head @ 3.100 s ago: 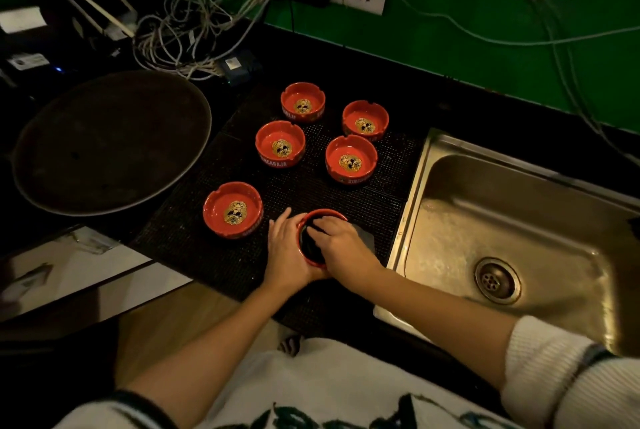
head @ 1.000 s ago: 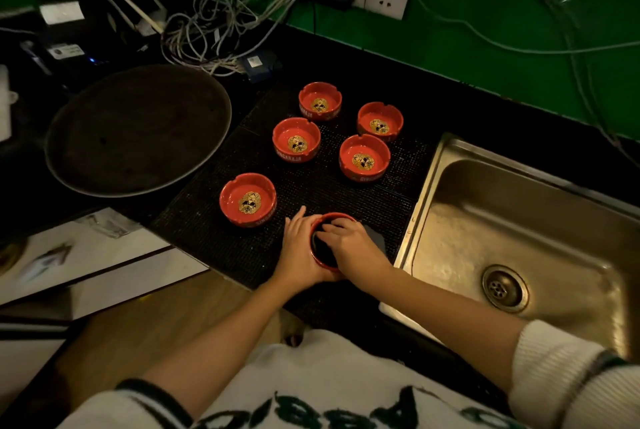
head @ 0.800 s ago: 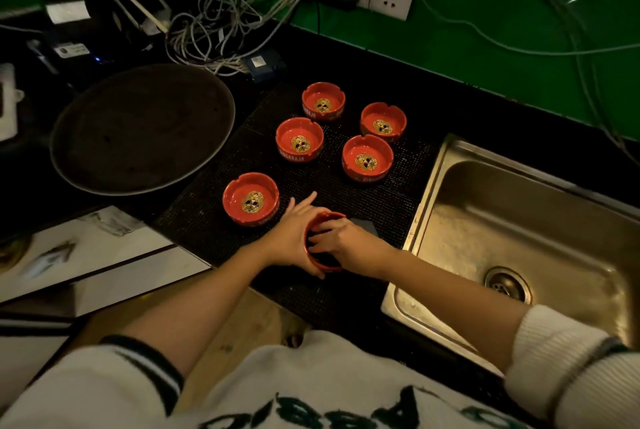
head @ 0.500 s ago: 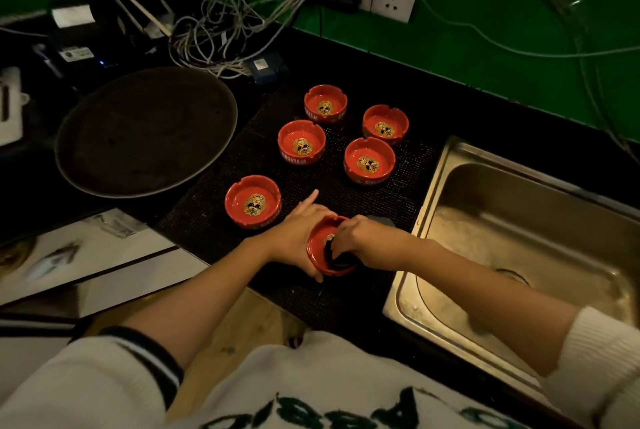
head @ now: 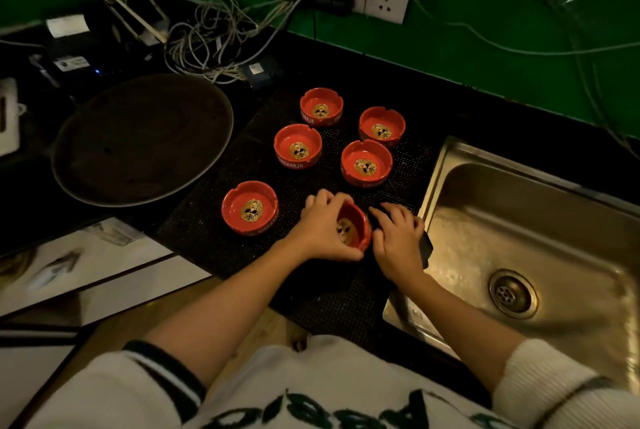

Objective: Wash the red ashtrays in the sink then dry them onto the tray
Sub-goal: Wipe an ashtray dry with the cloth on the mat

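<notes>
While left grip clasps tilted ashtray | right grip presses cloth

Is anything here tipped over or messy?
One red ashtray is tilted on its side in the left hand; the other five sit flat on the mat. Behind them, a messy tangle of cables lies on the counter.

Bare tray leftward — ashtrays (five) crowding the mat

Left hand curled in a grip, right hand flat.
</notes>
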The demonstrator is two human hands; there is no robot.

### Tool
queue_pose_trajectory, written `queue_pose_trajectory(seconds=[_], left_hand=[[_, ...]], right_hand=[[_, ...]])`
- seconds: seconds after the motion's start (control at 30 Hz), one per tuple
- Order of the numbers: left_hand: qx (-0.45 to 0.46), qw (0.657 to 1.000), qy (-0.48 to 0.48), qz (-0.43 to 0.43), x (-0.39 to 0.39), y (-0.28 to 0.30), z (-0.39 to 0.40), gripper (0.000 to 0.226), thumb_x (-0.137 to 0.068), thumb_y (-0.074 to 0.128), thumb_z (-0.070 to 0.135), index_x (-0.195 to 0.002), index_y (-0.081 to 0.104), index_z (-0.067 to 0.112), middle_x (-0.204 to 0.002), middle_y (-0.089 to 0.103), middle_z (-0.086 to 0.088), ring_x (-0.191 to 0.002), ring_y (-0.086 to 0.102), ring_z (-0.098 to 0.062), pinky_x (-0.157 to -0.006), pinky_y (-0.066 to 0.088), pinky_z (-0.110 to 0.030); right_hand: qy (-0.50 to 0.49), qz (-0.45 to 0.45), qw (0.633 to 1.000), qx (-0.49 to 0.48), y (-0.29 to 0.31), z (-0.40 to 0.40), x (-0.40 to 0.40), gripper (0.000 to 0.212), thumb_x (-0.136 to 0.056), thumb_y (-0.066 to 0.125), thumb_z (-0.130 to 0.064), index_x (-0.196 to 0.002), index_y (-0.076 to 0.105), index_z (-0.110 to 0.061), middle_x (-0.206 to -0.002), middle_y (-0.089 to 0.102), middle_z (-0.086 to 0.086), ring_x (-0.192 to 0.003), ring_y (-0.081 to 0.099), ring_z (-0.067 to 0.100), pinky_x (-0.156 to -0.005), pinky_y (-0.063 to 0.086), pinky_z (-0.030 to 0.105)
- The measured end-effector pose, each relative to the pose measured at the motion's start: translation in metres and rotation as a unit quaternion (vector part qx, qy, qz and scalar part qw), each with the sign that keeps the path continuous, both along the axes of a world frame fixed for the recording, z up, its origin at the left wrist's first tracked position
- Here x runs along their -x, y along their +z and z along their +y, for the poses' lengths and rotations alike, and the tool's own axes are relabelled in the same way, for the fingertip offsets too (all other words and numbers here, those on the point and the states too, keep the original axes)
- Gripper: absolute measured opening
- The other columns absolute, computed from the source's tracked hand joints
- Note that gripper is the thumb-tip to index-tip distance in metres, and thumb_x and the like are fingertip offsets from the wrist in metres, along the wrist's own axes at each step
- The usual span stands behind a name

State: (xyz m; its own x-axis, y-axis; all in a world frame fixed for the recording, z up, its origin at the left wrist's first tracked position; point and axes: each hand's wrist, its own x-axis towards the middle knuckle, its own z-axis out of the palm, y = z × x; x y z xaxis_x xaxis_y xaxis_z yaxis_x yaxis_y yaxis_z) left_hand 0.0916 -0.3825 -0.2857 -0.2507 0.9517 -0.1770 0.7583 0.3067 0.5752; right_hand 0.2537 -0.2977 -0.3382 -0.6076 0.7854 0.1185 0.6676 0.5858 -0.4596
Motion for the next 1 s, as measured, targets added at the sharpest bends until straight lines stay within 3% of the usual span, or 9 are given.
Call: queue_pose_trajectory(seconds=[0.07, 0.17, 0.3, 0.4, 0.5, 0.67, 0.77, 0.87, 1.0], left_hand=[[-0.061, 0.991, 0.068, -0.095, 0.002, 0.001, 0.004, 0.094, -0.053, 0.088, 0.05, -0.132, 0.04, 0.03, -0.129, 0.037, -0.001, -0.123, 0.039, -0.021, -0.106, 0.038, -0.035], [-0.123, 0.964, 0.123, -0.2, 0.004, -0.007, -0.003, 0.094, -0.054, 0.091, 0.047, -0.132, 0.04, 0.033, -0.132, 0.041, 0.005, -0.122, 0.045, -0.011, -0.105, 0.044, -0.037], [-0.166, 0.944, 0.151, -0.241, 0.007, -0.025, -0.033, 0.095, -0.055, 0.092, 0.046, -0.132, 0.038, 0.031, -0.134, 0.046, 0.009, -0.124, 0.048, -0.006, -0.104, 0.046, -0.039], [-0.175, 0.95, 0.136, -0.219, 0.009, -0.028, -0.058, 0.1, -0.055, 0.094, 0.038, -0.134, 0.034, 0.029, -0.134, 0.045, 0.01, -0.124, 0.048, -0.005, -0.106, 0.044, -0.034], [-0.155, 0.963, 0.115, -0.187, 0.014, -0.034, -0.077, 0.112, -0.053, 0.095, 0.037, -0.144, 0.03, 0.026, -0.142, 0.039, 0.013, -0.132, 0.039, -0.001, -0.111, 0.035, -0.027], [-0.098, 0.974, 0.127, -0.158, 0.012, -0.056, -0.091, 0.124, -0.051, 0.092, 0.051, -0.152, 0.023, 0.027, -0.151, 0.038, 0.002, -0.14, 0.035, -0.015, -0.118, 0.027, -0.043], [-0.092, 0.983, 0.109, -0.112, 0.009, -0.059, -0.09, 0.126, -0.054, 0.084, 0.064, -0.153, 0.016, 0.028, -0.159, 0.027, 0.0, -0.149, 0.018, -0.016, -0.123, 0.013, -0.042], [-0.094, 0.991, 0.091, -0.022, 0.008, -0.062, -0.091, 0.125, -0.06, 0.069, 0.078, -0.155, 0.014, 0.018, -0.162, 0.016, -0.001, -0.15, 0.004, -0.012, -0.124, 0.005, -0.039], [-0.073, 0.991, 0.079, 0.084, 0.005, -0.065, -0.091, 0.119, -0.07, 0.064, 0.07, -0.154, 0.01, 0.005, -0.163, 0.011, -0.01, -0.151, -0.002, -0.016, -0.123, 0.002, -0.038]], right_hand=[[-0.011, -0.015, 1.0, -0.017, -0.001, -0.004, -0.001, 0.046, -0.087, 0.039, -0.04, -0.122, 0.061, -0.02, -0.135, 0.047, 0.012, -0.127, 0.039, 0.03, -0.105, 0.025, 0.055], [-0.025, -0.008, 1.0, 0.0, -0.003, 0.0, 0.002, 0.037, -0.086, 0.061, -0.035, -0.12, 0.059, -0.022, -0.15, 0.031, 0.016, -0.138, 0.029, 0.032, -0.108, 0.023, 0.055], [-0.017, -0.001, 1.0, -0.018, -0.002, 0.0, 0.004, 0.032, -0.088, 0.065, -0.021, -0.119, 0.061, -0.017, -0.142, 0.048, 0.009, -0.133, 0.042, 0.028, -0.105, 0.029, 0.051], [-0.008, 0.036, 0.999, -0.006, -0.002, 0.002, 0.003, 0.05, -0.083, 0.065, -0.004, -0.131, 0.055, -0.015, -0.134, 0.056, 0.006, -0.126, 0.049, 0.025, -0.105, 0.031, 0.044], [0.023, 0.103, 0.994, -0.012, -0.004, 0.006, -0.004, 0.044, -0.084, 0.067, -0.001, -0.126, 0.061, -0.01, -0.125, 0.063, 0.008, -0.116, 0.057, 0.027, -0.101, 0.042, 0.044], [0.08, 0.186, 0.979, 0.005, 0.017, -0.018, 0.001, 0.035, -0.091, 0.062, -0.014, -0.125, 0.062, -0.01, -0.126, 0.062, 0.005, -0.118, 0.057, 0.018, -0.102, 0.044, 0.037], [0.163, 0.144, 0.976, -0.002, 0.025, -0.042, 0.022, 0.04, -0.091, 0.064, -0.017, -0.13, 0.06, -0.012, -0.139, 0.052, 0.008, -0.124, 0.049, 0.015, -0.105, 0.033, 0.029], [0.162, 0.049, 0.985, -0.045, 0.015, -0.057, 0.049, 0.055, -0.082, 0.071, -0.008, -0.135, 0.053, -0.006, -0.136, 0.054, 0.015, -0.12, 0.055, 0.03, -0.097, 0.04, 0.043], [0.207, 0.053, 0.973, -0.088, 0.018, -0.078, 0.064, 0.04, -0.084, 0.056, -0.016, -0.122, 0.064, -0.006, -0.125, 0.063, 0.011, -0.116, 0.059, 0.028, -0.1, 0.039, 0.043]])
